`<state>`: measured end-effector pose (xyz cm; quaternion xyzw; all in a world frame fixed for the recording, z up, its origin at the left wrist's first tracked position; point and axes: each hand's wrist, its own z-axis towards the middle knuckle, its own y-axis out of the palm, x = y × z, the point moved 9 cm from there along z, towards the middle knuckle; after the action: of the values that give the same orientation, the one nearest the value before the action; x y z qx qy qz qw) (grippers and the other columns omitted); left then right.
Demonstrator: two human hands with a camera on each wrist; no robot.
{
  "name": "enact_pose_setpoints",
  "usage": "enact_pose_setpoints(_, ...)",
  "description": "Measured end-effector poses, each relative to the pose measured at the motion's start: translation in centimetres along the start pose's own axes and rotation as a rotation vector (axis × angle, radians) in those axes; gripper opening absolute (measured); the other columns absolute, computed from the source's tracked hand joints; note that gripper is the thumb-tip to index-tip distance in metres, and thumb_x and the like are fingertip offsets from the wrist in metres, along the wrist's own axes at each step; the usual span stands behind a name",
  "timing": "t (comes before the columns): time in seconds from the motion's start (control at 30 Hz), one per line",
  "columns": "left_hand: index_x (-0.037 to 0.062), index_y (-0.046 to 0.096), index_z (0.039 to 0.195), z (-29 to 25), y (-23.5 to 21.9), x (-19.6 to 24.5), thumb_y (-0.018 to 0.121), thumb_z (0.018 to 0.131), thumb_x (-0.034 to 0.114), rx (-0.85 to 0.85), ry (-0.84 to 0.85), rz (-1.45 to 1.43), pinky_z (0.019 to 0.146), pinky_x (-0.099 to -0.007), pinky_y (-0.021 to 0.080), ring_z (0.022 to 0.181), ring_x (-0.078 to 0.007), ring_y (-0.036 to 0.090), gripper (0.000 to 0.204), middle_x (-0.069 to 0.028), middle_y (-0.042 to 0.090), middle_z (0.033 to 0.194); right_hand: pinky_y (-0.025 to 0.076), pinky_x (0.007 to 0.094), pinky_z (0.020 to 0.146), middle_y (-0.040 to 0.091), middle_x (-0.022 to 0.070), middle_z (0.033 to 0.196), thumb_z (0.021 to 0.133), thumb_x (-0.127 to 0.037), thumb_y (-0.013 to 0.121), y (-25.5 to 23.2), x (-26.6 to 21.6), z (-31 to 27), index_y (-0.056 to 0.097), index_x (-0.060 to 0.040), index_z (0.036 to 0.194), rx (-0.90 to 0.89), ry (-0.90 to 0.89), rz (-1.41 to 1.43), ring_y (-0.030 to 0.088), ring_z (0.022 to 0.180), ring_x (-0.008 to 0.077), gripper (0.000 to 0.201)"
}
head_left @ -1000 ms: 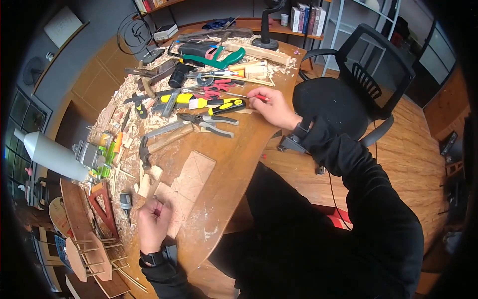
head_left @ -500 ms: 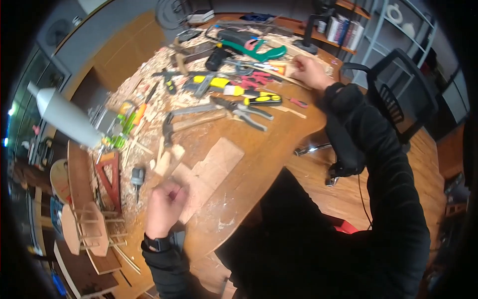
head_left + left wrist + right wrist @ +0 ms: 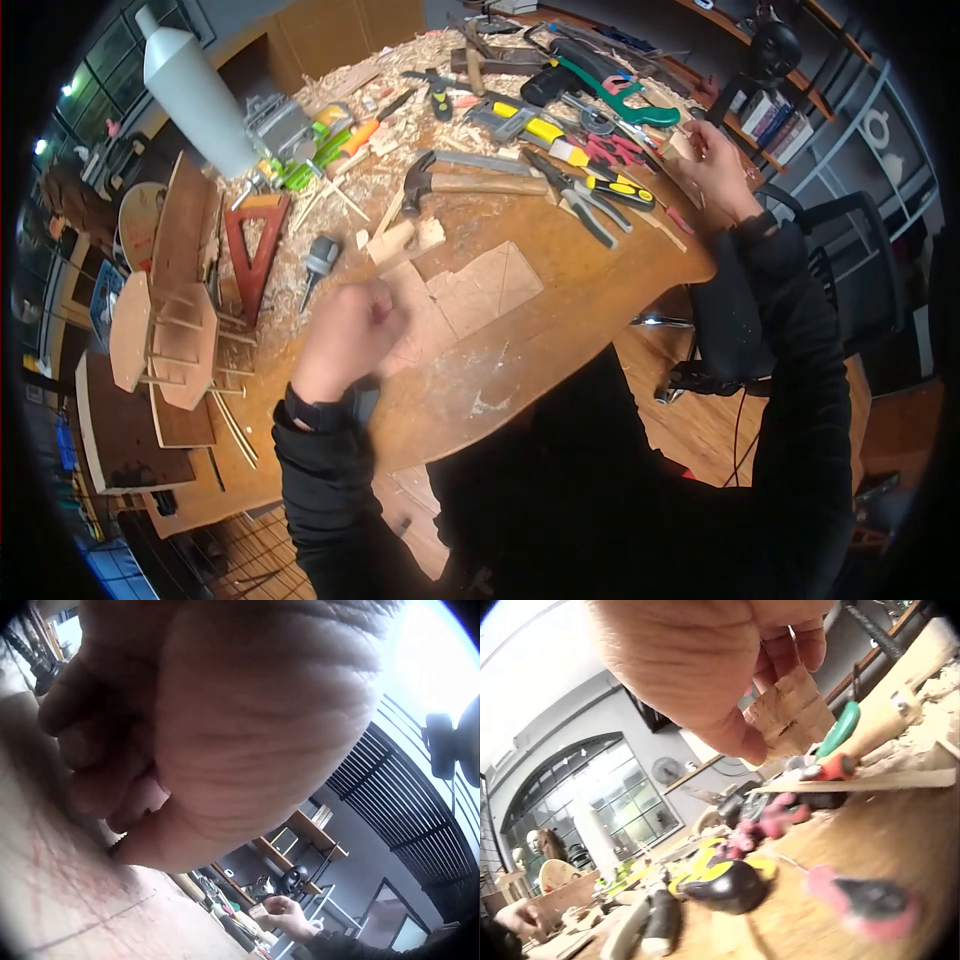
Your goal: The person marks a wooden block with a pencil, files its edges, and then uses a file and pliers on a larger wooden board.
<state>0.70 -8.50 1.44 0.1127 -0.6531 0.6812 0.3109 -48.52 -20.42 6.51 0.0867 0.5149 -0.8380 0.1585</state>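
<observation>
My right hand [image 3: 722, 172] is at the far right of the workbench, pinching a small wooden block [image 3: 795, 720] between thumb and fingers. Just below it lies a small tool with a red and black handle [image 3: 870, 900]. My left hand [image 3: 348, 335] rests with curled fingers on a thin wooden board [image 3: 500, 290] marked with pencil lines. Nothing shows in its grasp in the left wrist view. Near its fingers lie a stubby screwdriver [image 3: 320, 257] and wood offcuts [image 3: 392, 242].
Behind the board are a claw hammer [image 3: 480, 184], pliers [image 3: 590, 205], a yellow-black utility knife [image 3: 620, 192] and a green-handled saw [image 3: 640, 112], among wood shavings. A red triangle square [image 3: 255, 255] and a wooden model [image 3: 180, 340] stand at left. An office chair [image 3: 750, 320] is beside the bench.
My right hand has let go of the red-handled tool, leaving it on the bench, moved farther back and taken hold of the wooden block. The left hand stays on the board while the head view turns.
</observation>
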Motion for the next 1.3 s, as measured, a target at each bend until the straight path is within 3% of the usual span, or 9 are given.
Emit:
enact_pose_setpoints(0.13,0.0023,0.066,0.072,-0.2,-0.9,-1.7,0.075,0.08,0.016,0.021,-0.068,0.099,0.068,-0.0498,0.054,0.074,-0.0436,0.069,0.018,-0.0225,0.066,0.071,0.053,0.0316,0.085,0.062,0.0063,0.101,0.083,-0.016,0.084,0.0,-7.4,-2.2,0.062,-0.0027,0.13,0.037,-0.104,0.224,0.062,0.096,0.0162,0.053)
enact_pose_setpoints(0.2,-0.0003,0.064,0.075,-0.3,-1.6,-2.3,0.077,0.081,0.012,0.065,-0.074,0.11,0.059,-0.0418,0.049,0.06,-0.0313,0.063,0.019,-0.0174,0.061,0.065,0.054,0.0314,0.086,0.065,0.0079,0.104,0.084,-0.016,0.085,1.9,-10.5,-2.9,0.063,-0.0028,0.13,-0.037,-0.188,0.356,0.063,0.098,0.0168,0.053)
enact_pose_setpoints(0.27,-0.0006,0.065,0.076,-0.3,-1.9,-2.8,0.076,0.081,0.013,0.076,-0.12,0.144,0.062,-0.0432,0.051,0.064,-0.034,0.066,0.019,-0.0191,0.064,0.068,0.056,0.0326,0.086,0.067,0.0094,0.106,0.083,-0.018,0.086,3.5,-16.2,-4.5,0.063,-0.0025,0.129,-0.164,-0.216,0.605,0.066,0.098,0.0176,0.054)
enact_pose_setpoints(0.57,-0.0002,0.067,0.087,-0.4,-3.9,-3.0,0.075,0.081,0.013,0.253,-0.076,0.235,0.067,-0.0444,0.053,0.073,-0.0383,0.069,0.016,-0.0204,0.066,0.074,0.054,0.0457,0.088,0.067,0.0167,0.105,0.079,-0.016,0.08,9.7,-32.5,-8.3,0.065,-0.0023,0.117,-0.242,-0.56,0.685,0.066,0.098,0.0386,0.043)
enact_pose_setpoints(0.73,-0.0008,0.067,0.094,-0.3,-4.4,-2.4,0.078,0.076,0.01,0.234,-0.046,0.08,0.074,-0.047,0.055,0.083,-0.0411,0.069,0.024,-0.0206,0.068,0.087,0.053,0.0474,0.09,0.067,0.0184,0.104,0.078,-0.018,0.08,12.1,-35.1,-9.3,0.065,-0.0013,0.12,-0.302,-0.657,0.694,0.065,0.1,0.0397,0.048)
enact_pose_setpoints(0.83,-0.0035,0.068,0.118,-0.6,-3.8,-0.3,0.085,0.074,0.009,0.173,0.144,-0.086,0.077,-0.0385,0.055,0.09,-0.0269,0.07,0.049,-0.0163,0.071,0.102,0.055,0.0431,0.086,0.067,0.0166,0.104,0.082,-0.018,0.081,12.4,-34.3,-8.9,0.064,-0.0009,0.125,-0.425,-0.586,0.706,0.067,0.098,0.0337,0.05)
enact_pose_setpoints(0.93,-0.0043,0.066,0.126,-0.4,-2.5,0.1,0.09,0.073,0.014,0.186,0.175,-0.053,0.081,-0.0383,0.056,0.095,-0.0293,0.069,0.06,-0.0189,0.07,0.106,0.056,0.0339,0.078,0.069,0.0095,0.101,0.094,-0.016,0.076,11.9,-32.7,-7.0,0.065,0.0004,0.127,-0.395,-0.499,0.917,0.068,0.091,0.0199,0.039)
enact_pose_setpoints(1.03,-0.0014,0.069,0.126,0.1,-2.2,0.6,0.092,0.072,0.015,0.156,0.192,-0.029,0.088,-0.0407,0.054,0.098,-0.035,0.067,0.061,-0.0184,0.07,0.105,0.053,0.022,0.069,0.07,0.0011,0.091,0.109,-0.013,0.061,12.7,-31.7,-5.4,0.067,0.0017,0.12,-0.549,-0.238,1.278,0.063,0.078,0.0052,0.019)
enact_pose_setpoints(1.3,0.0025,0.074,0.12,0.1,-1.6,-0.1,0.093,0.071,0.016,0.173,0.186,-0.072,0.088,-0.044,0.051,0.094,-0.0372,0.062,0.055,-0.0148,0.07,0.09,0.051,0.023,0.071,0.066,0.002,0.093,0.104,-0.008,0.062,16.2,-32.8,-7.7,0.066,-0.001,0.108,-0.706,-0.168,1.417,0.062,0.082,0.005,0.009)
